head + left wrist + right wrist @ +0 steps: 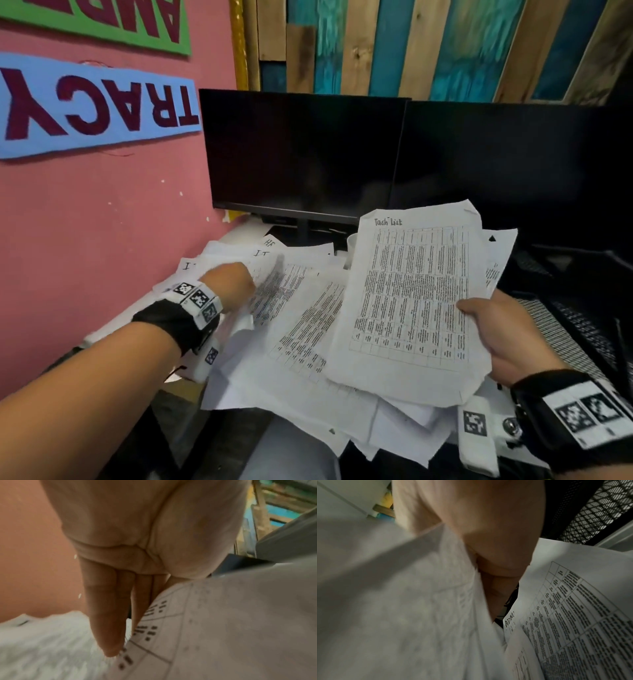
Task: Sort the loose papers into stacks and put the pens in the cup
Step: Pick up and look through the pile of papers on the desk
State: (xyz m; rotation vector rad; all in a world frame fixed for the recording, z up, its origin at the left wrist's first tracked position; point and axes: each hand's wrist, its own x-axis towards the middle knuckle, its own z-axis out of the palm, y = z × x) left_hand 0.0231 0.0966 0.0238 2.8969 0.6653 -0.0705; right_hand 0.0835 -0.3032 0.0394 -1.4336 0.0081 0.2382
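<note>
Loose printed papers (301,346) lie in a messy heap on the desk in the head view. My right hand (493,329) holds up a grid-printed sheet headed "Task List" (414,294) at its right edge, thumb on top and fingers (494,588) underneath. My left hand (236,284) is blurred over the heap's left side. In the left wrist view its fingers (109,615) lie straight against a printed sheet (214,628), which hides the thumb. A white cup-like shape (352,245) peeks out behind the held sheet. No pens show.
Two dark monitors (305,154) stand behind the papers, close to the pink wall (102,222) on the left. A black mesh tray (575,329) sits at the right, beside my right hand. Papers overhang the desk's front edge.
</note>
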